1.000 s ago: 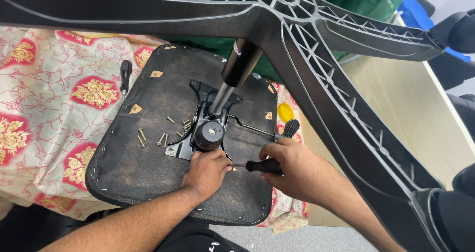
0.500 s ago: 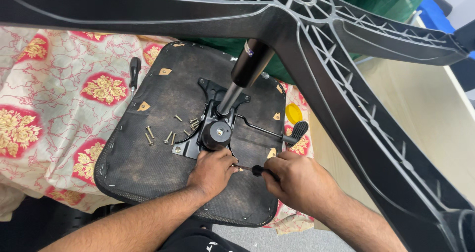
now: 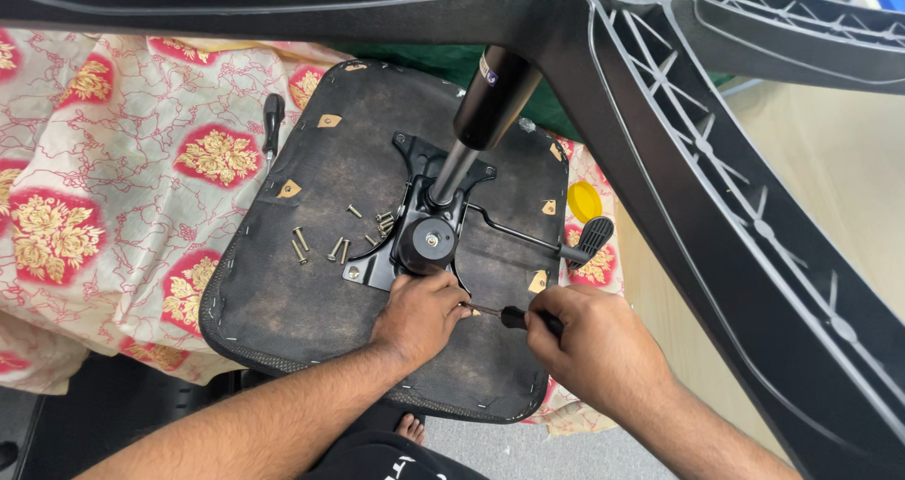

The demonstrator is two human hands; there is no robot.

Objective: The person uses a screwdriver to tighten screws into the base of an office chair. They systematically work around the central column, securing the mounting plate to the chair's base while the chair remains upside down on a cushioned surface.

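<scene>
We see a screwdriver (image 3: 514, 317) with a black handle gripped in the right hand (image 3: 594, 348), its fingers clamped around the handle and its thin shaft pointing toward the black metal mechanism plate (image 3: 415, 225) bolted to the underside of an upturned chair seat (image 3: 377, 244). The tip meets the near edge of that plate, just where the left hand (image 3: 419, 312) rests. The left hand lies on the seat at the plate's near edge, its fingers curled together around the tip of the shaft; we cannot tell whether they pinch a screw there.

On the plate sits a round black knob (image 3: 426, 242), just beyond the left hand. From the plate's middle a gas cylinder (image 3: 476, 122) rises toward the camera, joining the black star-shaped chair base (image 3: 716, 159) that spans the top and right of the view above the plate. A lever with a flat black paddle (image 3: 589, 238) runs out from the plate to its right.

To the left of the plate, loose screws (image 3: 325, 244) lie scattered on the dusty seat bottom. Farther left of the plate, off the seat, a second black-handled tool (image 3: 272, 122) lies on a cream cloth with red and gold flower patterns (image 3: 123, 188). A yellow round object (image 3: 584, 200) shows to the right of the plate, at the seat's edge. Below the seat, nearest us, a bare toe (image 3: 409, 429) is visible.
</scene>
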